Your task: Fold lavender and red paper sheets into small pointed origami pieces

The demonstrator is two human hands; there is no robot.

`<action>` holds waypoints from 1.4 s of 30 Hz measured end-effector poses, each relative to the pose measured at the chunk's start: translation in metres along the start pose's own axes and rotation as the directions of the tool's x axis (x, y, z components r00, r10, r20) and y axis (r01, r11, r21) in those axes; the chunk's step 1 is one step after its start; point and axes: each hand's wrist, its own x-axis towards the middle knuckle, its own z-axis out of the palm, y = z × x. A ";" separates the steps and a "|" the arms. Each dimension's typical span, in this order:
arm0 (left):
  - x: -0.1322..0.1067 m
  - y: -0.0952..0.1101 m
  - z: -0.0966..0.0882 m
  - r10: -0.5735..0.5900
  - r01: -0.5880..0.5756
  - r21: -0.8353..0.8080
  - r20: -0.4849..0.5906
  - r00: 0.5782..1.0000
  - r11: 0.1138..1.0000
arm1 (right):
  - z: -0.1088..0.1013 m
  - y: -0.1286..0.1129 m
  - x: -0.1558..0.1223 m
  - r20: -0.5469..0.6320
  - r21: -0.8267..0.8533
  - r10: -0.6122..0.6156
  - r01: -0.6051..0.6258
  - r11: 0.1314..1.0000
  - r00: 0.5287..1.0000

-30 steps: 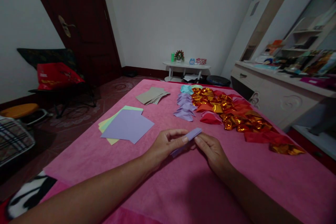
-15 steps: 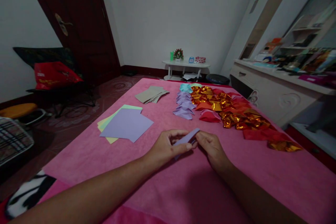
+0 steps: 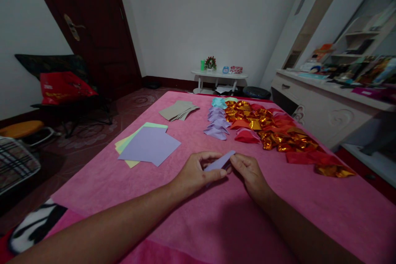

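A folded strip of purple paper (image 3: pixel 220 161) is held between both hands, tilted up toward the right, just above the pink cloth (image 3: pixel 130 206). My left hand (image 3: pixel 201 169) is closed on its left part, thumb along the near side. The fingers of my right hand (image 3: pixel 249 171) pinch its upper right end; some fingertips are hidden behind the paper. Beyond my hands stands a column of folded purple paper pieces (image 3: pixel 215 126). To the left lie flat purple sheets (image 3: pixel 148 144) over green and yellow ones.
A fanned stack of grey-brown sheets (image 3: pixel 177 110) lies farther back. Rows of folded gold and red pieces (image 3: pixel 275 132) cover the right side of the cloth. A white dresser (image 3: pixel 321 103) stands at the right, a chair with a red bag (image 3: pixel 64 87) at the left.
My hands stay in nearly the same place, with the purple paper still between them. The paper's angle shifts very slightly; less of its lower part shows beneath my left thumb.
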 end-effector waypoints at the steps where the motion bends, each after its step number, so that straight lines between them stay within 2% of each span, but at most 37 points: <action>1: 0.000 0.000 0.000 0.001 -0.001 0.006 0.000 1.000 1.000 | 0.000 0.000 0.000 0.006 0.002 0.001 -0.001 1.000 1.000; 12: 0.001 0.003 0.001 -0.022 0.027 -0.103 0.043 0.999 0.994 | -0.001 -0.001 0.001 0.012 0.014 -0.010 0.010 1.000 1.000; 17: 0.000 0.010 0.001 -0.066 0.067 -0.090 0.014 0.998 0.994 | -0.001 -0.004 -0.001 0.025 -0.021 -0.025 0.025 0.999 0.999; 19: 0.001 0.010 -0.001 -0.113 0.109 -0.099 -0.027 0.993 0.989 | -0.001 -0.006 -0.001 0.032 -0.050 -0.066 0.067 0.996 0.997; 21: 0.004 0.009 -0.008 -0.141 0.130 -0.086 -0.132 0.981 0.988 | -0.001 -0.007 -0.001 0.018 -0.084 -0.134 0.135 0.987 0.991; 23: 0.010 0.009 -0.018 -0.131 0.124 -0.043 -0.275 0.952 0.991 | -0.001 -0.008 -0.001 -0.047 -0.134 -0.222 0.214 0.968 0.974; 25: 0.017 0.011 -0.031 -0.115 0.125 0.004 -0.358 0.927 0.992 | -0.001 -0.009 -0.002 -0.127 -0.215 -0.298 0.267 0.939 0.946; 28: 0.027 0.019 -0.049 -0.119 0.150 0.074 -0.315 0.942 0.986 | -0.001 -0.011 -0.004 -0.131 -0.344 -0.384 0.322 0.882 0.914; 31: 0.036 0.026 -0.062 -0.091 0.139 0.182 -0.252 0.963 0.973 | 0.000 -0.013 -0.003 0.014 -0.434 -0.491 0.448 0.782 0.871; 34: 0.045 0.028 -0.067 -0.053 0.113 0.338 -0.180 0.982 0.935 | 0.002 -0.012 -0.002 0.168 -0.440 -0.547 0.559 0.702 0.820; 37: 0.055 0.025 -0.069 -0.003 0.061 0.478 -0.121 0.993 0.876 | 0.002 -0.008 -0.001 0.253 -0.409 -0.552 0.605 0.683 0.794; 42: 0.062 0.014 -0.067 0.029 0.025 0.516 -0.097 0.995 0.856 | -0.005 -0.003 -0.002 0.273 -0.358 -0.548 0.612 0.705 0.791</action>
